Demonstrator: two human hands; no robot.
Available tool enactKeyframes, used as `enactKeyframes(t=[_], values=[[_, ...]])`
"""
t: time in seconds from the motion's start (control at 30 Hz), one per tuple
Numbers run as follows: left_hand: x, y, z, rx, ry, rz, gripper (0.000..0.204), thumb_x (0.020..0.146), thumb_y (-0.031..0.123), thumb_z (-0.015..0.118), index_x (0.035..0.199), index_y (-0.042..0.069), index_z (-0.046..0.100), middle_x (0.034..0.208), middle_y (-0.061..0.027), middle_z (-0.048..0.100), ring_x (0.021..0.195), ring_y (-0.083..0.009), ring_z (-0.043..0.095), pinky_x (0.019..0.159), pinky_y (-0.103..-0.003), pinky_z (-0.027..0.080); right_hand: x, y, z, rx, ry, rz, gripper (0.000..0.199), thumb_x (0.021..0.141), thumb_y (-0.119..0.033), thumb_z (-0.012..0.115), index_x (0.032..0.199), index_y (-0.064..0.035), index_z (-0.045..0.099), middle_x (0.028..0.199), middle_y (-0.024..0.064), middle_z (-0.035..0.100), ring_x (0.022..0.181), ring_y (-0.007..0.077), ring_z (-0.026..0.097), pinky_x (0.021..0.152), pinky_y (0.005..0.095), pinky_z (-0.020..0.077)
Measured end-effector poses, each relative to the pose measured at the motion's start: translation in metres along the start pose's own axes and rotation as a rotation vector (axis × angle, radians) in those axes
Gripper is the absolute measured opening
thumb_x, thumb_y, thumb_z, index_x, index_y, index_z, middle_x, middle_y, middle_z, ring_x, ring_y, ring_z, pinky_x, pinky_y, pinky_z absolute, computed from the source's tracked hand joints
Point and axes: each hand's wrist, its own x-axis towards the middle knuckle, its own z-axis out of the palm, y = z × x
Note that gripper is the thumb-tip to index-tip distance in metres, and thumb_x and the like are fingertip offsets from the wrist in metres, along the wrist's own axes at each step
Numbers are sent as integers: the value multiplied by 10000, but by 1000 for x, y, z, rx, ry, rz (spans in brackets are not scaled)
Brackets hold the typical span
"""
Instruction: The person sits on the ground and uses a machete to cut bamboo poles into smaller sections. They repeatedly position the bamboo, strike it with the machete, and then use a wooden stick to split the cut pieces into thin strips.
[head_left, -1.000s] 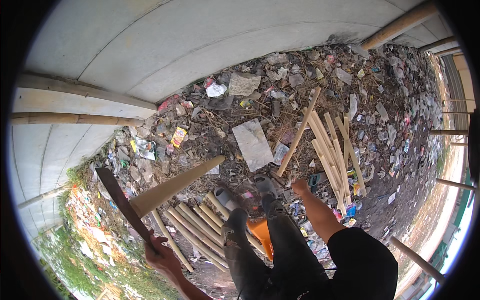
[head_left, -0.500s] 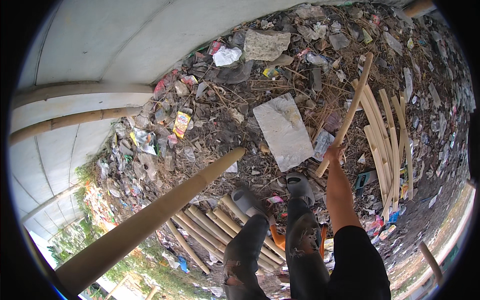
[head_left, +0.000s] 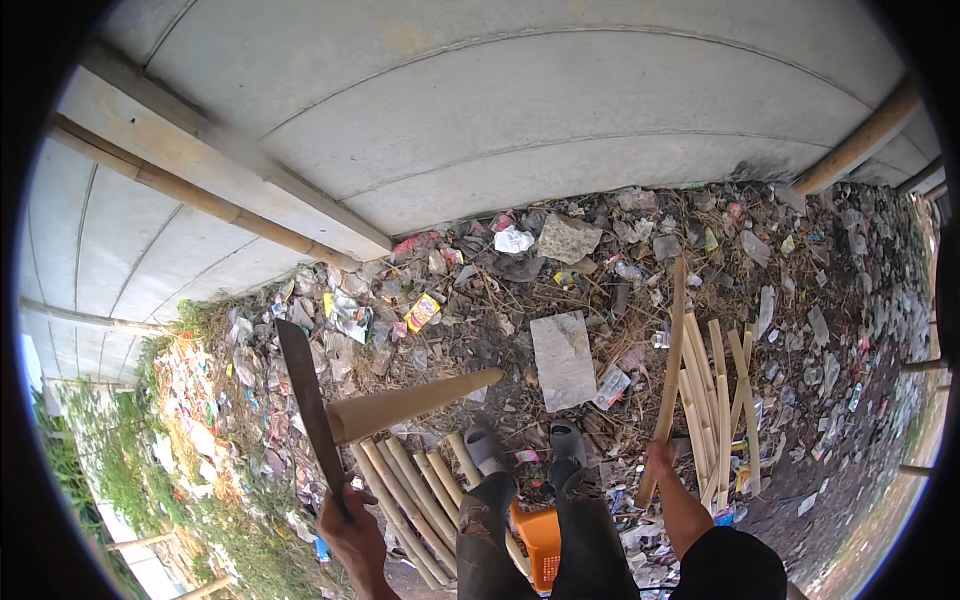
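My left hand [head_left: 352,540] is wrapped round the handle of a machete [head_left: 312,405], its wide dark blade pointing up and away. A thick bamboo pole [head_left: 420,400] passes behind the blade, with its narrow end over the littered ground; what supports it is not plain. My right hand [head_left: 660,464] is closed round the lower part of a long bamboo piece [head_left: 674,350], held tilted with its far end up. Beside that piece, on the right, lie several split bamboo strips [head_left: 722,420]. Several cut bamboo lengths [head_left: 415,500] lie side by side left of my legs.
An orange plastic seat or crate [head_left: 540,540] stands between my legs. Ahead lies a flat pale slab [head_left: 563,362], and farther off a rough stone block [head_left: 569,238]. Litter covers the ground up to a grey panel wall [head_left: 560,110]. A wooden beam [head_left: 240,170] leans at the left.
My left hand has come into view with the machete. The bamboo piece in my right hand has swung more upright, and the view has tilted up toward the wall.
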Motion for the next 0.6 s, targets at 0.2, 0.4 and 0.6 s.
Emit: enactKeyframes(t=[0.2, 0.4, 0.6], values=[[-7, 1, 7, -210, 41, 29, 148, 979, 87, 590, 971, -50, 647, 690, -263, 640, 634, -455, 645, 541, -505, 480, -197, -116, -124, 20, -221, -491, 478, 730, -26, 662, 1201, 32, 603, 843, 84, 626, 681, 221, 616, 579, 377, 512], [-10, -4, 19, -226, 41, 65, 160, 974, 149, 579, 1014, 4, 633, 706, -268, 646, 673, -488, 642, 602, -572, 489, -348, -276, -143, 348, -522, -1099, 430, 786, -88, 747, 1170, -5, 573, 893, 45, 614, 703, 158, 590, 640, 336, 506], [-27, -21, 27, -259, 155, 132, 160, 1004, 182, 554, 995, 32, 608, 711, -277, 647, 676, -505, 633, 613, -602, 485, -492, -421, -132, 192, -505, -1367, 219, 810, -129, 748, 938, -6, 621, 750, 54, 641, 662, 154, 625, 622, 335, 491]])
